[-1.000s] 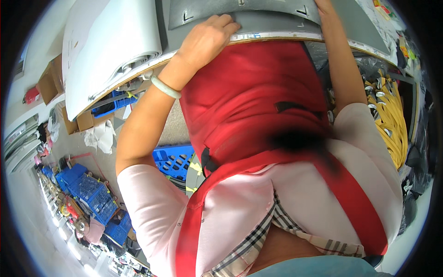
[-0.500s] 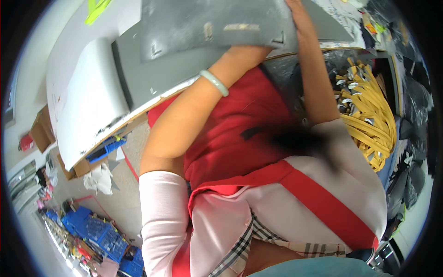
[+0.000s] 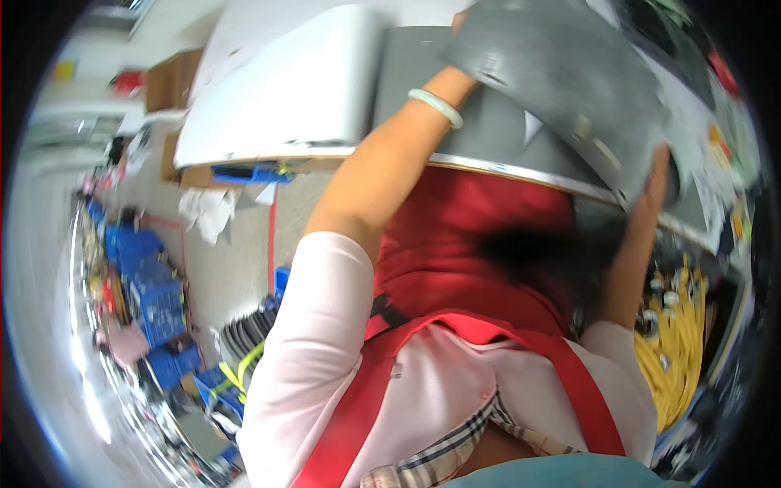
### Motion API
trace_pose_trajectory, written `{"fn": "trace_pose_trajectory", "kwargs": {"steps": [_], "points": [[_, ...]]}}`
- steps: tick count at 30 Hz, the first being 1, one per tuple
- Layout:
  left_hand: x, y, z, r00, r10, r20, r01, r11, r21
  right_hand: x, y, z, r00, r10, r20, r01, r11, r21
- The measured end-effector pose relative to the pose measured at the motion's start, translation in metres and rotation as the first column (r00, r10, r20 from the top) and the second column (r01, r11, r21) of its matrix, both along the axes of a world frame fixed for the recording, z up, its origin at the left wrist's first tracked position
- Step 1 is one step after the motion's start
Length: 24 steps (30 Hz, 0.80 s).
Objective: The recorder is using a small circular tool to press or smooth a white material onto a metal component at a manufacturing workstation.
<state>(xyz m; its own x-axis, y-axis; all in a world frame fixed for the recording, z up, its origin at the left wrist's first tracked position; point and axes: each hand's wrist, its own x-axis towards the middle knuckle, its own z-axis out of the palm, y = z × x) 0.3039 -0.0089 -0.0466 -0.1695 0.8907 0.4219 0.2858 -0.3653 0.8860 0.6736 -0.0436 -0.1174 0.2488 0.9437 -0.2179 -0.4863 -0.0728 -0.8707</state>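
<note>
A dark grey sheet (image 3: pixel 561 73), bowed along its length and marked with small pale slots, is raised slantwise over the worktable. My left hand (image 3: pixel 462 80) grips its left end. Most of that hand is behind the sheet, with fingertips showing at the top edge. My right hand (image 3: pixel 654 180) holds the lower right end, thumb upward and the other fingers largely hidden. Beneath the sheet, flat grey material (image 3: pixel 411 69) covers part of the table. A large white sheet (image 3: pixel 281 98) with a curled edge lies to the left of it.
Yellow straps (image 3: pixel 671 350) hang in a bundle below the table at right. Cardboard boxes (image 3: pixel 172 81) stand beyond the table's left end. Blue crates (image 3: pixel 159 301) are on the floor at left, with crumpled white paper (image 3: pixel 207 213) nearer the table.
Both hands have moved right with the grey sheet, which now tilts down to the right. My left hand has shifted to its left end. The whole view has swung left.
</note>
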Motion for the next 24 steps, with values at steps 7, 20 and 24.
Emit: {"fn": "trace_pose_trajectory", "kwargs": {"steps": [7,20,24], "points": [[-0.373,-0.05,0.102,0.796,0.586,-0.151,-0.594,0.804,-0.014,-0.004,-0.005,0.017,0.979,0.102,-0.174,-0.112,0.993,-0.045],[-0.566,-0.228,-0.083,0.444,0.878,-0.179,-0.841,0.339,-0.422,-0.004,0.01,0.022,0.964,0.05,0.259,-0.03,0.996,-0.08],[-0.553,-0.232,-0.056,0.198,0.697,-0.689,-0.97,0.038,-0.24,-0.009,0.012,0.032,0.936,0.071,0.346,-0.039,0.995,-0.096]]}}
